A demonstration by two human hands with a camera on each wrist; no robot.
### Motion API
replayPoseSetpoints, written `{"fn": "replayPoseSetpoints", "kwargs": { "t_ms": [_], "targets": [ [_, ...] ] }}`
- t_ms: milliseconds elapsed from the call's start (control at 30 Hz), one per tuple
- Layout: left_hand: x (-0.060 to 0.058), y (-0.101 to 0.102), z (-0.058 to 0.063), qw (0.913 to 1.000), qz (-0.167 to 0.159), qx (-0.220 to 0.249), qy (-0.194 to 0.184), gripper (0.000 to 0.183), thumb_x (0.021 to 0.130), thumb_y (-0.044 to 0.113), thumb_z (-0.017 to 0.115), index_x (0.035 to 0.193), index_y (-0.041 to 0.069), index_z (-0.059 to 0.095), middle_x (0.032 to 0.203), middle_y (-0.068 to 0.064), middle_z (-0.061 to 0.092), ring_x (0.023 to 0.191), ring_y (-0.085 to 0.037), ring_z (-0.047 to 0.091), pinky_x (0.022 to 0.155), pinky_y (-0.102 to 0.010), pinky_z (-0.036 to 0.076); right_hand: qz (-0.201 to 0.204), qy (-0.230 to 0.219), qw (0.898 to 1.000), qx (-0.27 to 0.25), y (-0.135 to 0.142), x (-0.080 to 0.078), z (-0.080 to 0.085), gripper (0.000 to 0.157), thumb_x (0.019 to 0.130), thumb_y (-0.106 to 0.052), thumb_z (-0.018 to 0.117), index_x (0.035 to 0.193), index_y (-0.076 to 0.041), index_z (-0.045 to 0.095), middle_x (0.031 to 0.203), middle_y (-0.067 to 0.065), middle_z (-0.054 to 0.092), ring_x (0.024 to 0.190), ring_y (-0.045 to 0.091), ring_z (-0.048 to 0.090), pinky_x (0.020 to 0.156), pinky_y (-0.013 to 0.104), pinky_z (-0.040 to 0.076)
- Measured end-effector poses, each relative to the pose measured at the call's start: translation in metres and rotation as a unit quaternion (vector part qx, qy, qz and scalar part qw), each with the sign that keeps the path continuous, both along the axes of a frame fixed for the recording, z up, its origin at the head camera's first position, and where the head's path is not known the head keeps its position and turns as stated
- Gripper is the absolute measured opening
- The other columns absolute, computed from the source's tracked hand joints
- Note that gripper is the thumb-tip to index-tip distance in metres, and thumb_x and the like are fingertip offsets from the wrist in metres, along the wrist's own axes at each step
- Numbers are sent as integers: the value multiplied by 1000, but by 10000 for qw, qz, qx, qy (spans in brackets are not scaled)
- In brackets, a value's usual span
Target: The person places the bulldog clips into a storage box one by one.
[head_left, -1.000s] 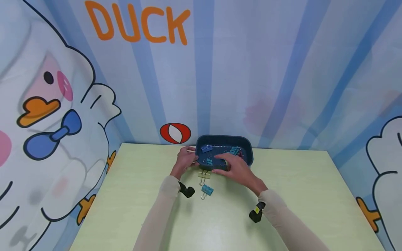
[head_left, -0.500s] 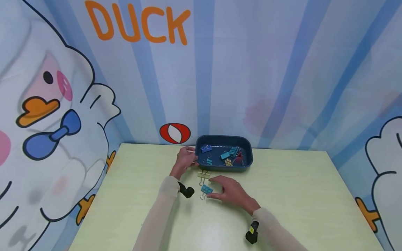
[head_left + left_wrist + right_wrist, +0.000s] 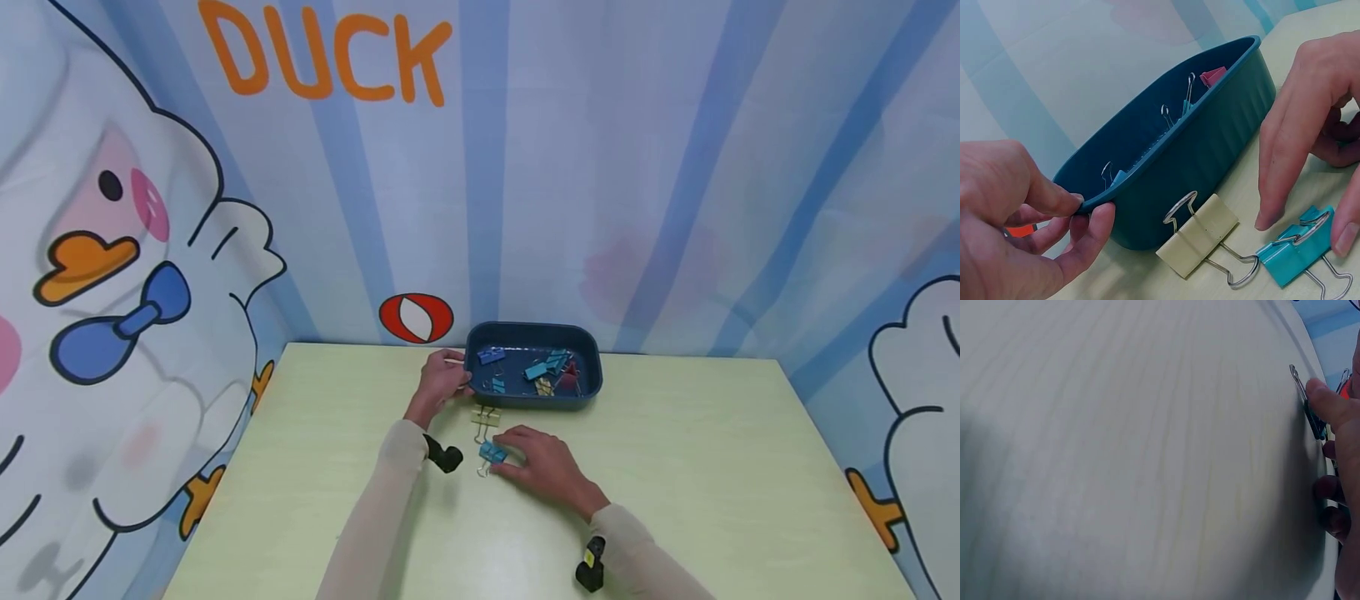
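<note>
My left hand (image 3: 437, 382) pinches the left rim of a dark blue plastic tray (image 3: 1210, 144), thumb over the edge and fingers beneath it. My right hand (image 3: 546, 467) reaches over a teal binder clip (image 3: 1297, 247) lying on the table, its forefinger and thumb spread on either side. In the left wrist view, the forefinger tip stands a little off the clip and the thumb is right at its end. A cream-yellow binder clip (image 3: 1199, 234) lies between the teal one and the tray. The right wrist view shows the thumb over the clip's dark edge.
Inside the tray are several binder clips: a blue one (image 3: 491, 356), a red one (image 3: 568, 377), a patterned yellow one (image 3: 543, 387) and teal ones. The pale wooden table (image 3: 697, 467) meets a printed cloth backdrop (image 3: 555, 167) just behind the tray.
My right hand has come back from over the tray to the teal binder clip on the table, and a teal clip now shows in the tray. My left hand stays on the rim.
</note>
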State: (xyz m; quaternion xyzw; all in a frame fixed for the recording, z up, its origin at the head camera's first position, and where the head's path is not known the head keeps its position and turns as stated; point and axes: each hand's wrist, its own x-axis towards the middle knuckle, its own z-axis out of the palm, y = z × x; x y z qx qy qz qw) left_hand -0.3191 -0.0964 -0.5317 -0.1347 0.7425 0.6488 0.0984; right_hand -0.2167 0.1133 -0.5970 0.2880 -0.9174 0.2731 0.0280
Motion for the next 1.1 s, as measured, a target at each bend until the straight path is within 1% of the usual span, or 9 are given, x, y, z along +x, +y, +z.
{"fn": "replayPoseSetpoints", "kwargs": {
  "t_ms": [167, 400, 533, 700, 833, 867, 967, 1033, 1100],
  "targets": [
    [1, 0, 0, 10000, -29, 1, 8, 35, 95, -6, 61, 130, -4, 58, 113, -23, 69, 81, -24, 72, 73, -36, 64, -62, 148, 9998, -65, -1, 1, -1, 37, 94, -37, 77, 126, -18, 76, 123, 1, 73, 106, 19, 71, 89, 44, 59],
    [1, 0, 1, 10000, -15, -23, 2, 37, 95, -7, 61, 131, -5, 57, 109, -20, 68, 82, -25, 71, 74, -37, 64, 9, 179, 9997, -189, 0, 2, -1, 28, 96, -24, 76, 122, -14, 78, 119, 1, 75, 107, 19, 72, 91, 44, 59],
    [1, 0, 2, 10000, -5, -42, -30, 38, 95, -7, 62, 132, -5, 57, 110, -20, 67, 81, -24, 71, 75, -37, 64, 116, 166, 9993, -299, 1, 2, 1, 26, 96, -23, 76, 120, -15, 79, 118, 0, 76, 107, 18, 72, 92, 44, 59],
    [2, 0, 2, 10000, 2, -38, 11, 37, 95, -7, 62, 131, -5, 58, 110, -20, 67, 81, -24, 71, 74, -37, 64, 275, 308, 9984, -374, 1, 1, 6, 26, 96, -24, 76, 120, -15, 79, 118, -1, 76, 109, 17, 71, 93, 44, 59],
    [2, 0, 1, 10000, 4, -36, 17, 36, 95, -7, 62, 131, -5, 58, 110, -20, 68, 81, -24, 71, 76, -38, 64, 247, 387, 9981, -422, 2, -3, 15, 26, 96, -25, 75, 121, -17, 79, 119, -3, 76, 110, 14, 71, 94, 42, 58],
    [2, 0, 0, 10000, 4, -39, 17, 36, 95, -7, 62, 131, -5, 58, 110, -20, 68, 81, -24, 71, 76, -38, 64, 230, 397, 9980, -427, 2, -5, 18, 26, 96, -25, 75, 121, -18, 79, 119, -3, 76, 108, 13, 71, 92, 40, 59],
    [1, 1, -1, 10000, 9, -53, 23, 36, 95, -7, 61, 131, -4, 58, 110, -20, 68, 82, -24, 71, 75, -37, 64, 215, 473, 9974, -503, 3, -11, 31, 26, 96, -24, 75, 122, -18, 78, 118, -4, 76, 95, 11, 71, 81, 34, 60],
    [1, 1, -1, 10000, 9, -42, 47, 36, 95, -7, 61, 131, -5, 58, 110, -21, 68, 83, -25, 72, 74, -37, 64, 238, 593, 9965, -537, 4, -16, 40, 26, 96, -23, 76, 122, -18, 78, 118, -3, 76, 84, 10, 69, 72, 30, 58],
    [1, 0, -1, 10000, 3, -39, 70, 36, 95, -7, 61, 131, -5, 58, 110, -21, 69, 83, -26, 72, 73, -36, 64, 274, 770, 9951, -558, 5, -22, 49, 26, 95, -21, 77, 121, -16, 78, 117, -1, 76, 82, 11, 69, 70, 30, 57]
  ]
}}
